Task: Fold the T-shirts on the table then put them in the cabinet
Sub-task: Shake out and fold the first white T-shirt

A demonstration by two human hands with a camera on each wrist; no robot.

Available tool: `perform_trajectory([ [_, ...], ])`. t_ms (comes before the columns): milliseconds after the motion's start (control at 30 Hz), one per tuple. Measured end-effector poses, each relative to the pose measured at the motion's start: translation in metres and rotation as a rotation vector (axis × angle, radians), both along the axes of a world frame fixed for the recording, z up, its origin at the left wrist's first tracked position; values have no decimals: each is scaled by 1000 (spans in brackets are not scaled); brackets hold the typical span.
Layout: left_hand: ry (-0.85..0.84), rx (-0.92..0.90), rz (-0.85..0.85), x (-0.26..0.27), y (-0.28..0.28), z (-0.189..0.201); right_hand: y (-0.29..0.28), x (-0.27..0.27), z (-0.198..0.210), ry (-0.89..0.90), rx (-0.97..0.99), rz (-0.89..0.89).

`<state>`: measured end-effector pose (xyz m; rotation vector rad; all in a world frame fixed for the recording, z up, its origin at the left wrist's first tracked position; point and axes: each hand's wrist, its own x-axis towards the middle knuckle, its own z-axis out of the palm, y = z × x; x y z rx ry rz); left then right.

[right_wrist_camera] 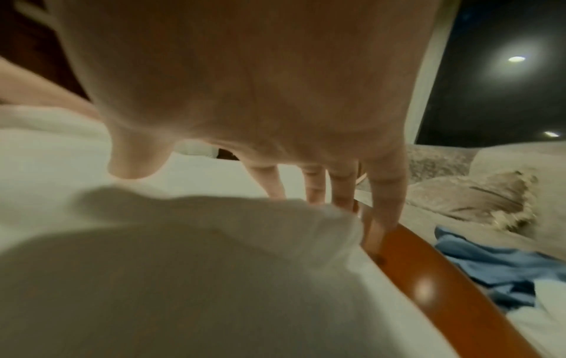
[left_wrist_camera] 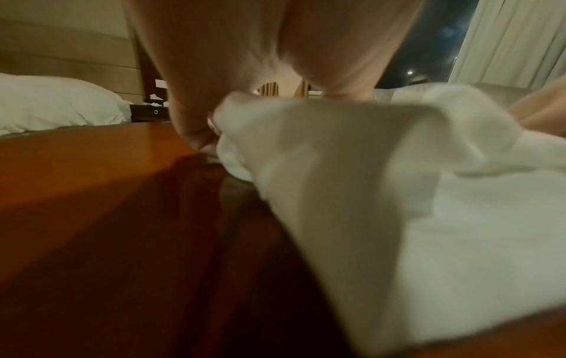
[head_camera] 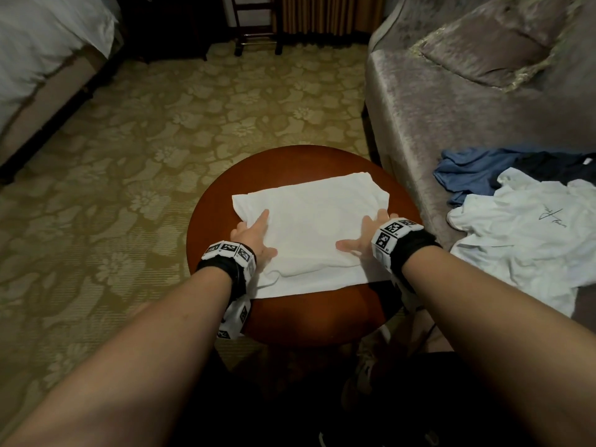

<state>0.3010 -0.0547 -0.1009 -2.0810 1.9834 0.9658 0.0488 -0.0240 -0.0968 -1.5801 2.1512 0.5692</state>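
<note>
A white T-shirt (head_camera: 316,214) lies folded into a rectangle on the round wooden table (head_camera: 290,162). My left hand (head_camera: 253,235) is at its left edge, index finger stretched on top and the other fingers tucked under. In the left wrist view that edge of the T-shirt (left_wrist_camera: 337,169) is bunched up into the palm of the left hand (left_wrist_camera: 245,60) above the table (left_wrist_camera: 107,181). My right hand (head_camera: 364,233) lies flat at the right edge. Its straight fingers (right_wrist_camera: 386,193) press the T-shirt (right_wrist_camera: 183,278) beside the table rim (right_wrist_camera: 428,278).
A grey sofa (head_camera: 451,91) with a cushion (head_camera: 490,46) stands to the right. On it lie a white printed T-shirt (head_camera: 532,240), a blue one (head_camera: 474,175) and a dark one (head_camera: 554,166), all unfolded. A bed (head_camera: 38,59) is at the far left, with patterned carpet between.
</note>
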Motion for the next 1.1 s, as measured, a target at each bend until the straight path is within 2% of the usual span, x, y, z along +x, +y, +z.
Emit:
perform_trajectory([
  [133, -48, -3, -25, 3, -2, -1, -2, -2, -4, -46, -98, 94],
  [267, 8, 11, 12, 7, -5, 3, 0, 0, -15, -104, -4, 114],
  [433, -5, 19, -7, 14, -18, 7, -5, 13, -12, -64, 40, 122],
  [633, 34, -11, 96, 30, -35, 14, -24, 21, 4, -53, -44, 190],
  [733, 103, -25, 103, 43, -37, 14, -22, 26, -10, -84, 1, 181],
  [900, 292, 74, 105, 56, -35, 8, -23, 29, -18, -95, 42, 152],
  [1100, 310, 3, 152, 50, -41, 20, -23, 33, -21, -75, 50, 136],
])
